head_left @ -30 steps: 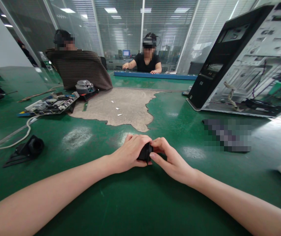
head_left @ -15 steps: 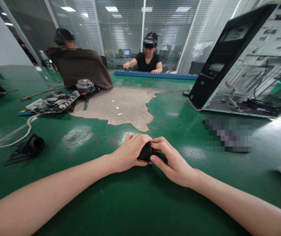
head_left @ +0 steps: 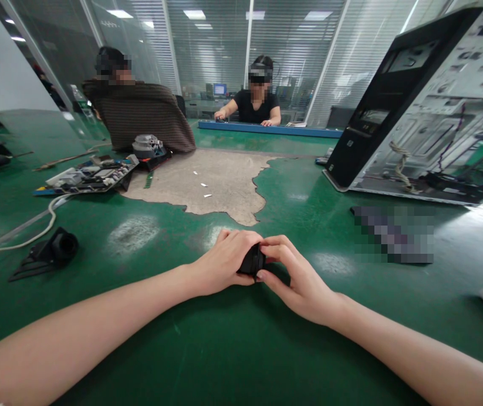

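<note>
A small black object (head_left: 251,261), boxy with a raised strip on its right end, is between my hands just above or on the green table; its kind is unclear. My left hand (head_left: 229,260) wraps over it from the left and top, hiding much of it. With thumb and fingertips, my right hand (head_left: 297,277) pinches its right end, thumb below and fingers above. Left of my hands lies a black plastic part with a round collar (head_left: 60,249) and a flat, slotted base.
An opened computer case (head_left: 377,107) stands at the right, with a blurred-out flat thing (head_left: 394,234) before it. At the left are a circuit board (head_left: 87,176), a white cable (head_left: 51,217) and a draped brown cloth (head_left: 148,115). Across the table (head_left: 224,349), two people sit.
The view has shifted slightly, and the black object's end shows a little more. Both hands keep their hold on it. The far person's hand on the left has moved slightly.
</note>
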### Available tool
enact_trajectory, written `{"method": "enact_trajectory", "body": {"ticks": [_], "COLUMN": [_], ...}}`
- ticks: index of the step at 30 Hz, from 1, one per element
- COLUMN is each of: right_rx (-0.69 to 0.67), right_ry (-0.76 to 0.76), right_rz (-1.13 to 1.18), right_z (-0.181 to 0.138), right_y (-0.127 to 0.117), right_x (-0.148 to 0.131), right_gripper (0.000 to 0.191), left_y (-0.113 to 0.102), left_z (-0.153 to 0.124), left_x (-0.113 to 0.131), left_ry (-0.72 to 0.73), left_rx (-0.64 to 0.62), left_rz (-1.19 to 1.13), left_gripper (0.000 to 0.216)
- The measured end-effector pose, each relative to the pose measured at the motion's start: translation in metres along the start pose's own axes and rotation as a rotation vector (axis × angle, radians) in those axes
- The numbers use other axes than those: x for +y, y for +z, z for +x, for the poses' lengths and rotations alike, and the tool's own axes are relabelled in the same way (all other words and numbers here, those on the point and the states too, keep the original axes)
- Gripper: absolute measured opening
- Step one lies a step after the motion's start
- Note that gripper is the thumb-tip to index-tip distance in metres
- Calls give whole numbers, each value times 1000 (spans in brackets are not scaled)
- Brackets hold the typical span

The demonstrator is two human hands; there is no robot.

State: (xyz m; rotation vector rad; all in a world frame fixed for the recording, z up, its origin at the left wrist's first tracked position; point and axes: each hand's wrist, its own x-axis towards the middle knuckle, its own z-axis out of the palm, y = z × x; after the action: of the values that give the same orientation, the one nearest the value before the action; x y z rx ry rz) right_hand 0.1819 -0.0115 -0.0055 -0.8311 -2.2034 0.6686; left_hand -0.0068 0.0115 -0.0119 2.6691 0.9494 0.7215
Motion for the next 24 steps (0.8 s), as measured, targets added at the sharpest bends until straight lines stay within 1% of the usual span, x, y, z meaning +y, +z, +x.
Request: {"method": "enact_trajectory", "body": {"ticks": [2,5,8,10,12,14,18,20,22,24], "right_rx": [11,50,67,43,3,-21,2,22,50,74], "right_ry": [-19,6,90,165,210,183,46,21,36,78], "right_rz": [-32,27,180,278,336,325,108,58,107,216], "right_z": [0,1,2,3,3,2,1,1,1,2], "right_y": [-1,2,5,7,7,5,1,1,2,4], "right_x": [-1,0,2,3,4,3,1,1,2,3], "right_gripper": [19,14,14,18,19,18,19,18,13,10], "left_y": [0,0,1,1,0,0,0,0,0,0], "left_z": [0,0,1,1,1,1,0,0,0,0], "left_x": [0,0,1,1,1,0,0,0,1,1], "left_ry": [-4,-11,-16,-17,-15,-9,9,11,10,8], "left_rx": [2,10,13,10,9,9,4,6,13,18], "left_rz": [-2,-1,1,-5,-9,-5,10,11,6,1], "left_gripper": [52,53,52,52,52,52,53,53,53,55]}}
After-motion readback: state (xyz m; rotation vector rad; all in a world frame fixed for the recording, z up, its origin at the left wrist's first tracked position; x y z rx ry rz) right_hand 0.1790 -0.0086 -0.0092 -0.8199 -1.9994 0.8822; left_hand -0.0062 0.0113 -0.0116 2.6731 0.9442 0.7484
